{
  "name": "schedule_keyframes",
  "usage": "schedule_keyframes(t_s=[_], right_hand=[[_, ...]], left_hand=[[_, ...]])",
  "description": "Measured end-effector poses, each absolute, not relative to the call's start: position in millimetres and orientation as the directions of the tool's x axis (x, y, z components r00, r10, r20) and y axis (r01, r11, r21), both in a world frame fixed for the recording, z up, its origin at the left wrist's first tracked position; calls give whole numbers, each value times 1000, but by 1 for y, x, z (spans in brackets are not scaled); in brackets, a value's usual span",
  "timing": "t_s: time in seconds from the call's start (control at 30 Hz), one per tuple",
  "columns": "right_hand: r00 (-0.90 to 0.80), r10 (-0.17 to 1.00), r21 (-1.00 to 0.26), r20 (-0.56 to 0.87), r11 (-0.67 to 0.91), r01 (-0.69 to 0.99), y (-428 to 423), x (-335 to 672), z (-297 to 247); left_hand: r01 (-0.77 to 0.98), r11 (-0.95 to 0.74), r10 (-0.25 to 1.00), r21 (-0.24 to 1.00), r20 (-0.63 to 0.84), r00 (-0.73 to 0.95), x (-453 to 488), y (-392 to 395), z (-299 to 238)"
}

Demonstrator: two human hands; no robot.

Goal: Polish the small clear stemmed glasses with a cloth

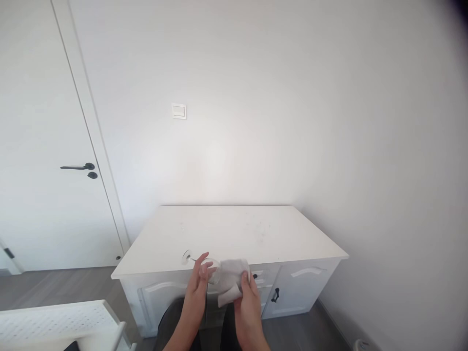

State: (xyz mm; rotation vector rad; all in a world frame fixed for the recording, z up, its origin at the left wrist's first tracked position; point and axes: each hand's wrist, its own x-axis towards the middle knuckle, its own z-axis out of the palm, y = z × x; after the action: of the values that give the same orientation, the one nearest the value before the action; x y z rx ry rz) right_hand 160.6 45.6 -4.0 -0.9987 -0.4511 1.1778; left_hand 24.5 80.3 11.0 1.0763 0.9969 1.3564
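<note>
My left hand (200, 282) grips the bowl of a clear wine glass (209, 269) that lies on its side in the air, its stem and round foot pointing left over the front edge of a white desk (234, 234). My right hand (247, 298) is closed on a white cloth (231, 279), pressed against the mouth of the glass. Both hands are in front of the desk's front edge, above my dark trousers.
The white desk stands against a white wall, with drawers and a cupboard door with black handles (275, 295) below. A white door with a black lever handle (78, 167) is at left. A light switch (179, 111) is on the wall. A white perforated surface (54, 321) is at lower left.
</note>
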Motion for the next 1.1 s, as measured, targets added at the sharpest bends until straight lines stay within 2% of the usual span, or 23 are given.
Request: schedule_keyframes(t_s=[0.1,0.17,0.27,0.33,0.43,0.5,0.57,0.63,0.7,0.8,0.87,0.9,0.97,1.03,1.1], right_hand=[[366,910,-906,-193,-22,-422,37,151,-20],[386,898,-936,-213,-75,-343,32,144,-33],[373,913,-961,-167,-67,-267,25,140,-45],[281,952,-966,-123,-49,-254,21,146,-42],[-57,998,-972,-29,-41,-232,17,167,-24],[-231,970,-987,79,44,-151,14,178,-10],[-269,945,-980,186,197,16,14,180,-2],[-287,924,-915,253,325,239,16,172,-3],[-372,897,-825,240,390,408,19,161,-10],[-469,865,-755,180,427,498,22,150,-18],[-434,872,-802,225,419,426,21,151,-15],[-390,883,-856,261,399,328,20,153,-10],[-261,921,-954,290,300,1,18,157,3],[-186,955,-918,230,150,-368,18,158,16],[-185,969,-814,165,28,-581,18,157,24]], left_hand=[[-114,-147,989,983,146,-17,36,73,6],[-95,-164,986,982,162,-32,45,66,1],[-113,-168,984,979,160,-77,51,60,2],[-109,-183,982,977,178,-56,46,61,8],[-68,-189,978,980,195,79,30,65,18],[-43,-177,971,983,181,155,20,66,21],[-12,-179,968,984,178,178,16,63,20],[20,-165,972,986,159,170,15,57,18],[40,-111,981,993,103,162,16,52,17],[63,-68,986,996,58,159,12,50,18],[69,-87,988,994,78,132,7,51,18],[63,-104,989,993,97,108,3,52,17],[46,-169,983,985,165,82,-3,53,15],[5,-288,953,958,286,105,-7,52,14],[-62,-384,905,921,389,174,-10,51,14]])
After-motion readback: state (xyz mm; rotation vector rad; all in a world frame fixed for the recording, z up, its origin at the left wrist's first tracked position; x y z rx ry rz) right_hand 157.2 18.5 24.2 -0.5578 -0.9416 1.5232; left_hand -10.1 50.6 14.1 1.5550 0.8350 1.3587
